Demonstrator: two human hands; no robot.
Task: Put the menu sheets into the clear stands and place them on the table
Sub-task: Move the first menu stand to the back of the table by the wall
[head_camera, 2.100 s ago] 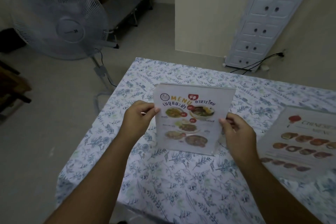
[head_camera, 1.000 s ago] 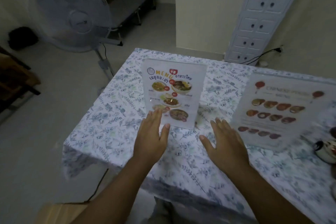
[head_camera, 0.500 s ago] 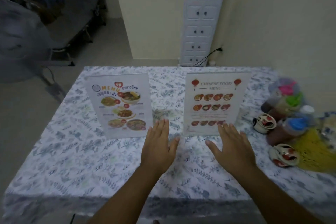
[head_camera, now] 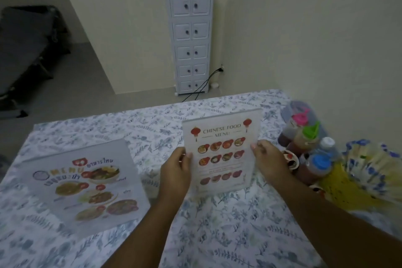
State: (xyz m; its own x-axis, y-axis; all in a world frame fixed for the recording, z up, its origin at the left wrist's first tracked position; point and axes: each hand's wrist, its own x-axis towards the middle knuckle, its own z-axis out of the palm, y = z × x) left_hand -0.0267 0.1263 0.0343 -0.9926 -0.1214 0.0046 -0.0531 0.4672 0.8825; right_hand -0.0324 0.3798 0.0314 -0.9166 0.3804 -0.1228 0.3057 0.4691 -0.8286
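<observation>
The Chinese food menu in its clear stand [head_camera: 221, 150] is upright near the middle of the table. My left hand [head_camera: 177, 172] grips its left edge and my right hand [head_camera: 268, 162] grips its right edge. Whether its base touches the cloth I cannot tell. The Thai menu in its clear stand [head_camera: 87, 183] stands alone at the left, with no hand on it.
The table [head_camera: 228, 235] has a blue floral cloth. Sauce bottles with coloured caps [head_camera: 309, 146], small cups [head_camera: 290, 159] and a yellow net bag [head_camera: 348, 187] crowd the right side. A white drawer tower [head_camera: 191, 39] stands by the far wall.
I set the Thai menu stand down at the left and let go. Both hands then lay flat on the table, and now they grip the Chinese menu stand by its sides.
</observation>
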